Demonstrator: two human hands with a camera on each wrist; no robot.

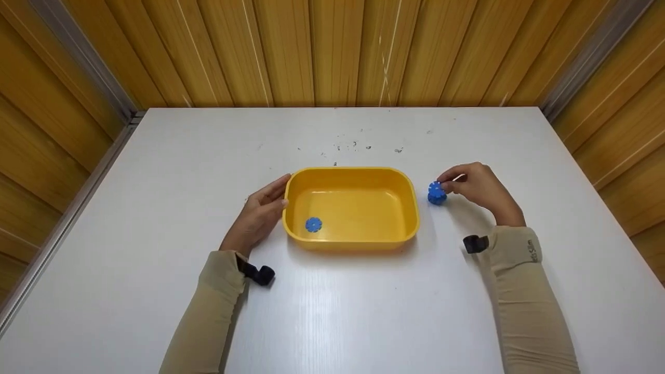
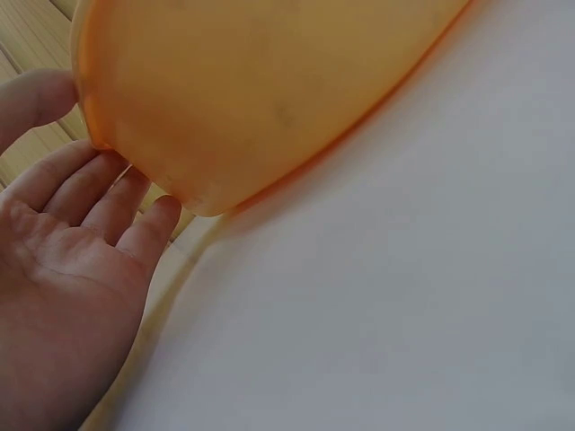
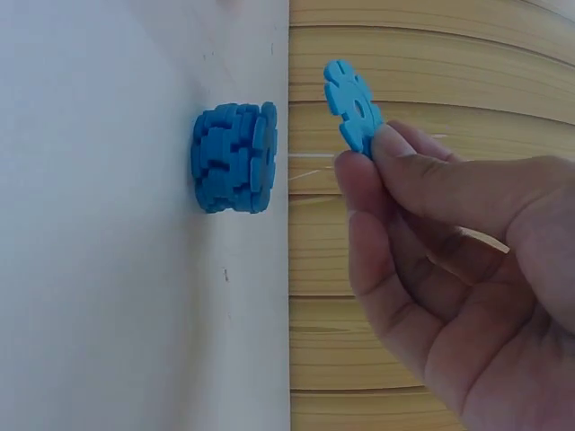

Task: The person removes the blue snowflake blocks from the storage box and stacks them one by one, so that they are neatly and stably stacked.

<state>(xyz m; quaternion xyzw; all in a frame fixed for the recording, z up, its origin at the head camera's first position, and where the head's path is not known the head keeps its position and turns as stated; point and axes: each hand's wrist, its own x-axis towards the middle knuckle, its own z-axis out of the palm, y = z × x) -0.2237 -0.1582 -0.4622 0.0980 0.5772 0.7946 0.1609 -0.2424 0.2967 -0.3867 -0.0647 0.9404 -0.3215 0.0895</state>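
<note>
Between thumb and forefinger my right hand (image 1: 480,189) pinches one blue notched, flower-shaped plastic disc (image 3: 349,106). The right wrist view shows this disc apart from a stack of similar blue discs (image 3: 234,160) standing on the table. To the left is a yellow rectangular tub (image 1: 353,242), with a single blue disc (image 1: 314,224) lying flat in its near left corner. My left hand (image 1: 258,214) rests against the tub's left end. In the left wrist view its extended fingers (image 2: 117,208) touch the outer wall, and the thumb lies by the rim.
The white table (image 1: 332,311) carries small dark marks (image 1: 368,147) behind the tub. Yellow wood-look panels (image 1: 332,52) rise at the back and both sides. A black wrist camera (image 1: 264,275) juts from the left sleeve, another black camera (image 1: 474,244) from the right.
</note>
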